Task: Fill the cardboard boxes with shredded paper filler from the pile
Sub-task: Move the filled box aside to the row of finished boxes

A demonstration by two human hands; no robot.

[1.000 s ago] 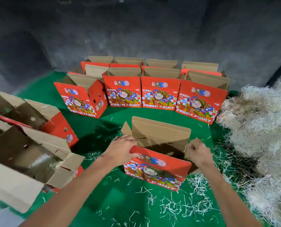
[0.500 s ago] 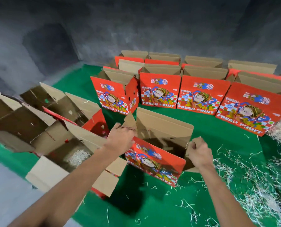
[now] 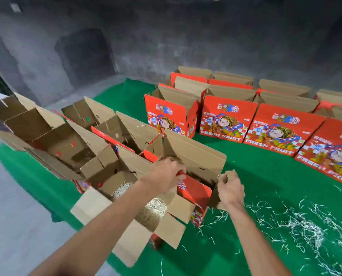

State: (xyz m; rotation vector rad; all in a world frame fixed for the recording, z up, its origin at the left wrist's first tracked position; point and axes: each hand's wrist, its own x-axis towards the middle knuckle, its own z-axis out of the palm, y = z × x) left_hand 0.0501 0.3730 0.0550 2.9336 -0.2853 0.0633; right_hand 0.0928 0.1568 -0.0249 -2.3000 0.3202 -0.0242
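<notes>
your left hand (image 3: 166, 172) curls over the near-left top edge of the red box (image 3: 194, 194) you are holding, fingers wrapped down around the rim where the red front panel meets the side flap. your right hand (image 3: 230, 189) pinches the small brown side flap at the box's right end, thumb and fingers closed on the cardboard. the box sits between your two hands, its tall back flap (image 3: 194, 154) standing upright on the far side and its mouth open; you cannot see from here whether anything lies inside it

just left of it, touching or nearly so, stands an open box (image 3: 126, 222) with its flaps spread, and a clump of shredded paper (image 3: 156, 207) lies in its bottom, partly hidden behind your left forearm. further left and farther away more opened boxes (image 3: 52, 136) lie in a cluster, flaps splayed, showing brown insides

on the far right, rows of upright red boxes (image 3: 229, 120) printed with "fresh fruit" stand side by side, top flaps raised. everything rests on a green cloth (image 3: 255, 176). loose strands of shredded filler (image 3: 305, 226) are scattered over the cloth to the near right of your right hand, thicker toward the right edge of the view; the main pile itself is out of view
</notes>
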